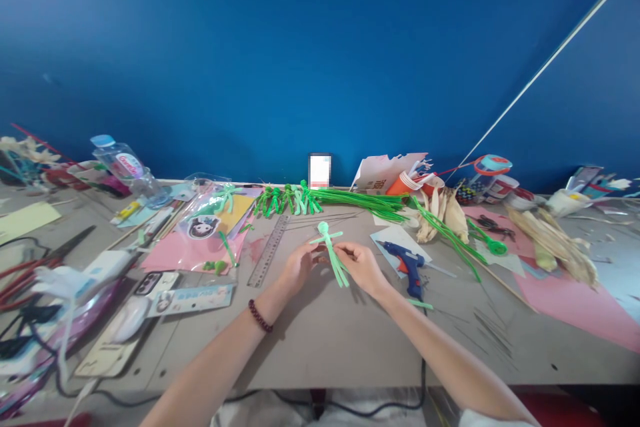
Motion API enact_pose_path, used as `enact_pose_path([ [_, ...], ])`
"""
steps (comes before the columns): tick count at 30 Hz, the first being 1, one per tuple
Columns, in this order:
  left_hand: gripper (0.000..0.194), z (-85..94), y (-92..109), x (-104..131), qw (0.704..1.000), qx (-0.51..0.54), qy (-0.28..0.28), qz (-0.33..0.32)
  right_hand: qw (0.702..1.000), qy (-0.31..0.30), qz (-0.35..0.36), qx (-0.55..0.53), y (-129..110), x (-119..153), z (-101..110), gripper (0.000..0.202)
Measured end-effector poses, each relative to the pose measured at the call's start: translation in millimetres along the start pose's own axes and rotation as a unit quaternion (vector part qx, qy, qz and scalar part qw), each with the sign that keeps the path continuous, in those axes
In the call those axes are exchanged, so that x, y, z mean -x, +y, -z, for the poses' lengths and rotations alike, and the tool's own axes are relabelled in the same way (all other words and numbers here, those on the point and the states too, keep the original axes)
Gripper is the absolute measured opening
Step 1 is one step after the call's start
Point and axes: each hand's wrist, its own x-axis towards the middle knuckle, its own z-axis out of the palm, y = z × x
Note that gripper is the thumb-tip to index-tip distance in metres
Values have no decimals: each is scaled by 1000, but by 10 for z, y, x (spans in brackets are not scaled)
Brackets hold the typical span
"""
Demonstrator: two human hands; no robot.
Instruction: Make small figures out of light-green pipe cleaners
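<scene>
Both my forearms reach forward over the table (325, 347) and meet near its middle. My left hand (299, 269), beaded bracelet (260, 315) on the wrist, is curled with fingertips pinched on the light green pipe-cleaner figure (331, 250) at about its midsection. My right hand (363, 269) is closed on the same figure from the other side, fingers pinching the stem; the exact contact point is small and partly hidden, so I cannot tell which fingers bear on it. The figure stands tilted, loop head away from me, arms spread, loose legs trailing toward me between my hands.

Just right of my right hand lies the blue glue gun (409, 265) on a sheet of paper, near but apart. To the left, a clear ruler (269, 251) lies close to my left hand. Bare table surface opens toward me, between my forearms.

Farther back: a row of finished green figures (285, 200) and a bundle of green pipe cleaners (360, 200). Table is grey; the wall (300, 47) behind is deep blue.
</scene>
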Motion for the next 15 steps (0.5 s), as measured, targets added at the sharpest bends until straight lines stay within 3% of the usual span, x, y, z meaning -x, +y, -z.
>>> enact_pose_path([
  [3,27,24,36,-5,999,-29,24,-19,985,39,78,149,24,30,5,27],
  [7,19,45,38,6,990,-124,37,-50,951,39,149,266,46,75,-8,25],
  [11,14,50,25,24,992,-119,7,-51,943,10,168,286,37,105,-19,26],
  [15,20,55,21,31,996,-79,-37,-35,961,18,154,227,22,115,-44,25],
])
